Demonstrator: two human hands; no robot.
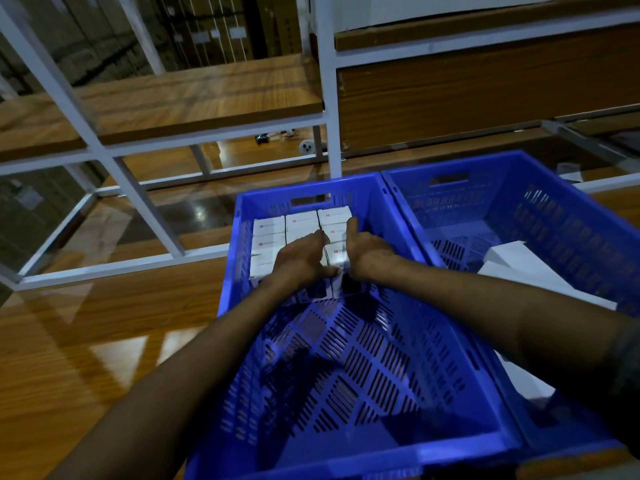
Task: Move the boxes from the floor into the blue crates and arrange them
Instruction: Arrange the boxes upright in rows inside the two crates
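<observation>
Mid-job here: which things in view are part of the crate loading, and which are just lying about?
Job: left crate, holding rows of small white boxes; right crate, with larger white boxes; left hand and right hand on the small boxes.
Lying about: shelf rack; wooden shelf board; small round white thing and dark item on the floor under the rack.

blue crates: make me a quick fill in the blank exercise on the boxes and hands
1. The left hand and right hand both touch the small white boxes in the ___ blue crate.
2. Those boxes sit packed against that crate's ___ wall.
3. The number of blue crates in view is ___.
Missing words: left; far; two.
</observation>
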